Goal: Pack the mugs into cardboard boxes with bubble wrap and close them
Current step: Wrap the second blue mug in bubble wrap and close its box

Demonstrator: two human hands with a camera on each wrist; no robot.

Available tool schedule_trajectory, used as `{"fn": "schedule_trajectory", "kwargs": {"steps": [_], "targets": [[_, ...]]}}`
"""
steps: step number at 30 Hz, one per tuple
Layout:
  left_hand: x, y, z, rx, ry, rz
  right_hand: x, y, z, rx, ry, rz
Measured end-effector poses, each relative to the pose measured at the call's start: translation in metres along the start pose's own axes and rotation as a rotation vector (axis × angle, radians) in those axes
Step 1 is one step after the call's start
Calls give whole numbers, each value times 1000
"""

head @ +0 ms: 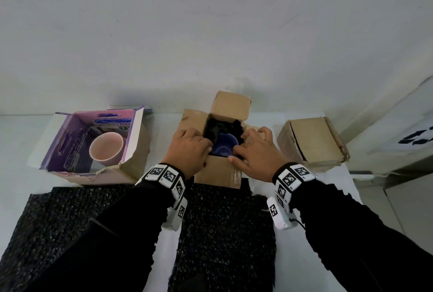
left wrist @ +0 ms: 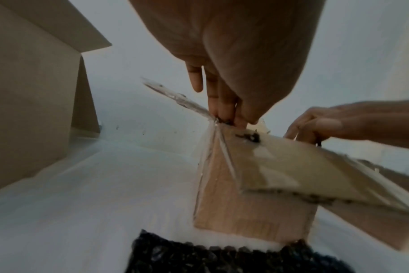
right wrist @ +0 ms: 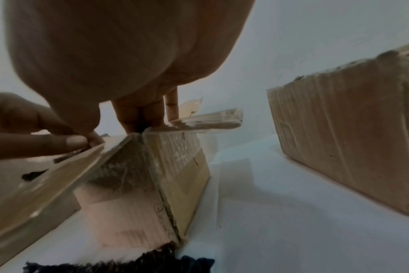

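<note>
An open cardboard box point(head: 218, 172) stands mid-table with its flaps spread. Black bubble wrap point(head: 218, 127) lines it, and a blue mug point(head: 225, 148) sits upright inside. My left hand point(head: 208, 148) reaches over the left rim; in the left wrist view its fingers and thumb point(left wrist: 229, 120) meet on black wrap at the box point(left wrist: 245, 212) corner. My right hand point(head: 236, 151) curls over the right rim onto the wrap, thumb on the near flap. In the right wrist view its fingers point(right wrist: 138, 125) dip behind the box point(right wrist: 133, 203) edge. The mug's lower part is hidden.
A pink mug point(head: 106, 148) sits in an open purple-lined box point(head: 138, 132) at the left. A closed cardboard box point(head: 311, 141) stands at the right. Sheets of black bubble wrap point(head: 225, 233) lie on the white table point(head: 14, 141) in front. A wall rises right behind.
</note>
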State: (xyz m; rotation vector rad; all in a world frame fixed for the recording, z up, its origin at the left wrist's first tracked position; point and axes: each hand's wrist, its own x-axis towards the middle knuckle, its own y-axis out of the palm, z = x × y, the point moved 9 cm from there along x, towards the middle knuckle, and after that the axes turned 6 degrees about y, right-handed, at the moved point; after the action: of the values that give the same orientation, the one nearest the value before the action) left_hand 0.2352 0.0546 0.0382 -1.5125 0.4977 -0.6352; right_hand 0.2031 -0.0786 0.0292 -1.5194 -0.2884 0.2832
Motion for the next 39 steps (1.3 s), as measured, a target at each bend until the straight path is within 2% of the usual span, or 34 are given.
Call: {"fn": "schedule_trajectory", "kwargs": {"steps": [3,8,15,17,21,24,27,32,39], "targets": [[1,7,-1,114,-4,68,3,1,1,-32,-3,39],[5,3,1,166,-73,71,9,5,0,-81,5,34],[18,18,7,104,-138,301,11,17,-3,-66,-7,95],[23,16,10,129,-136,337,10,12,-6,-32,-2,72],[29,3,4,214,-26,269,2,-6,-13,26,-12,-124],[21,9,-10,129,97,223,0,2,-10,23,-51,-59],[9,17,-23,142,236,266,4,6,-5,15,-62,2],[3,15,-23,151,278,214,11,10,-2,-6,-19,102],[3,17,-33,34,209,143,7,8,1,-75,36,94]]}}
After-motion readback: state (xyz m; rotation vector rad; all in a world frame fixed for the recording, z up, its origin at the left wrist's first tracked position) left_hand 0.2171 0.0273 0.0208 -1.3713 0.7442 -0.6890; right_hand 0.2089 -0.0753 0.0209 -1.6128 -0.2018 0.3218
